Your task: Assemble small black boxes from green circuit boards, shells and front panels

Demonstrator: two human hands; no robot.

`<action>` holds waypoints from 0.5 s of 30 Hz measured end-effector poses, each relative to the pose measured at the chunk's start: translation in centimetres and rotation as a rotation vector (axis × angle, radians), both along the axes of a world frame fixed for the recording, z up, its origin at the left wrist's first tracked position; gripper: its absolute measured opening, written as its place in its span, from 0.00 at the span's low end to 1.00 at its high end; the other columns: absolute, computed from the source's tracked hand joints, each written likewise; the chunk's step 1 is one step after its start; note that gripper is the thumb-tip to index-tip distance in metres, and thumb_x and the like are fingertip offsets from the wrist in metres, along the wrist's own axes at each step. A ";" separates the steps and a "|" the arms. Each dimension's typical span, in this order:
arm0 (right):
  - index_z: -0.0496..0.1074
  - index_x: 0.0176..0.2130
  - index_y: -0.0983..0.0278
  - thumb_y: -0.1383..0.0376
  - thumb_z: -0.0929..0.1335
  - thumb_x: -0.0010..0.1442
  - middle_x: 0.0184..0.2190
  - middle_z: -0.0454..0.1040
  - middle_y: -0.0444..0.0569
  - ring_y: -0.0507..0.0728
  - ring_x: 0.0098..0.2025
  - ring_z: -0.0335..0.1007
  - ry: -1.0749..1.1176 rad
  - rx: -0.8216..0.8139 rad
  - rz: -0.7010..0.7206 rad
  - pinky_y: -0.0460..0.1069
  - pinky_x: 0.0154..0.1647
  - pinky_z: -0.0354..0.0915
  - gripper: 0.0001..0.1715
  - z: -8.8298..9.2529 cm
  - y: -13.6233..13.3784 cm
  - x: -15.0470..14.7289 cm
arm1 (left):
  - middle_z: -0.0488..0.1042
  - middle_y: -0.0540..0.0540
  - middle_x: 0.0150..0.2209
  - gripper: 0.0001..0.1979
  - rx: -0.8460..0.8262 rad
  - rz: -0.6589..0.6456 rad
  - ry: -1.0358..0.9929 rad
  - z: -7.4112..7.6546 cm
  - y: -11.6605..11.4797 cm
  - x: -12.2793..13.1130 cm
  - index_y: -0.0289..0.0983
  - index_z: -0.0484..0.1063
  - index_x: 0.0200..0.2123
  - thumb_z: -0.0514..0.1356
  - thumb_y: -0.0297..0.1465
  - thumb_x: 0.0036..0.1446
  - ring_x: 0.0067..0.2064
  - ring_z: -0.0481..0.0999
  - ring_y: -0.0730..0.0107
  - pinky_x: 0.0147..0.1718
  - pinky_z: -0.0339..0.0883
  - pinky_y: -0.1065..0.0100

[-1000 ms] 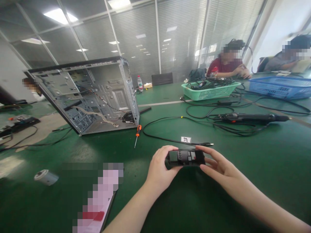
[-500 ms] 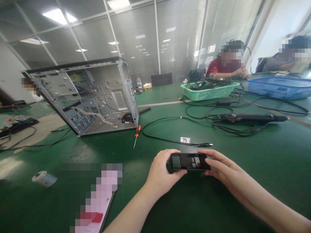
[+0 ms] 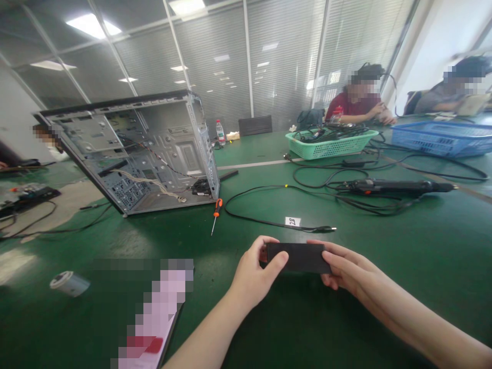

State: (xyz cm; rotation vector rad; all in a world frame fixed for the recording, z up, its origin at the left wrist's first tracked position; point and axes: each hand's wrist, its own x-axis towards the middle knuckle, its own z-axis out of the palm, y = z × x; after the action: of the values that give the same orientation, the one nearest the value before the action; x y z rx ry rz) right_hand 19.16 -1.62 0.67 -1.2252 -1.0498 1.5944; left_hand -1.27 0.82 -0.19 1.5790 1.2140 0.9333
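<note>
Workroom with a long green table and blind-covered glass walls.
The green table [image 3: 384, 266] fills the lower frame and runs toward the far side. Behind it, across the upper middle, stands a glass partition [image 3: 284, 61] with grey blinds closed, split by pale frames. Bright light panels [image 3: 92, 25] glow at the upper left, and a white wall [image 3: 442, 46] closes the upper right.

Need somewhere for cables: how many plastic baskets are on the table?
2. A green basket sits far centre-right; a blue basket is further right, cut off by the frame edge. Others may be out of view.
</note>
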 end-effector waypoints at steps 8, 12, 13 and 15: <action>0.65 0.30 0.68 0.48 0.61 0.62 0.20 0.66 0.48 0.49 0.21 0.61 0.163 -0.369 0.117 0.42 0.23 0.57 0.25 0.0 0.6 -0.6 | 0.68 0.49 0.25 0.27 0.023 -0.035 -0.055 0.1 0.1 0.0 0.37 0.66 0.28 0.40 0.50 0.62 0.30 0.69 0.68 0.32 0.62 0.67; 0.61 0.31 0.65 0.50 0.52 0.68 0.17 0.64 0.46 0.49 0.19 0.60 0.195 -0.477 0.079 0.41 0.22 0.56 0.25 1.0 0.3 -1.0 | 0.62 0.52 0.19 0.31 -0.045 -0.023 -0.060 0.1 0.3 0.1 0.36 0.66 0.25 0.41 0.56 0.57 0.23 0.64 0.71 0.27 0.59 0.69; 0.59 0.30 0.65 0.50 0.52 0.68 0.17 0.65 0.46 0.50 0.19 0.60 0.195 -0.470 0.090 0.41 0.22 0.56 0.26 1.0 0.2 -1.0 | 0.60 0.53 0.17 0.32 -0.061 -0.020 -0.059 0.1 0.3 0.1 0.36 0.65 0.23 0.41 0.58 0.55 0.22 0.63 0.71 0.26 0.58 0.69; 0.58 0.30 0.65 0.50 0.51 0.68 0.18 0.66 0.47 0.50 0.20 0.62 0.184 -0.437 0.116 0.42 0.23 0.56 0.26 0.8 0.2 -0.9 | 0.58 0.54 0.14 0.33 -0.087 -0.015 -0.068 0.2 0.4 0.2 0.37 0.64 0.20 0.40 0.60 0.53 0.20 0.61 0.72 0.26 0.58 0.68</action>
State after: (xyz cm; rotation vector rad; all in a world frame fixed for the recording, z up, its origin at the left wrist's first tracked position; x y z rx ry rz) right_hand 18.29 -1.45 1.42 -1.2820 -0.6848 2.0587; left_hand -1.12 1.21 -0.01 1.4747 1.1789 0.9056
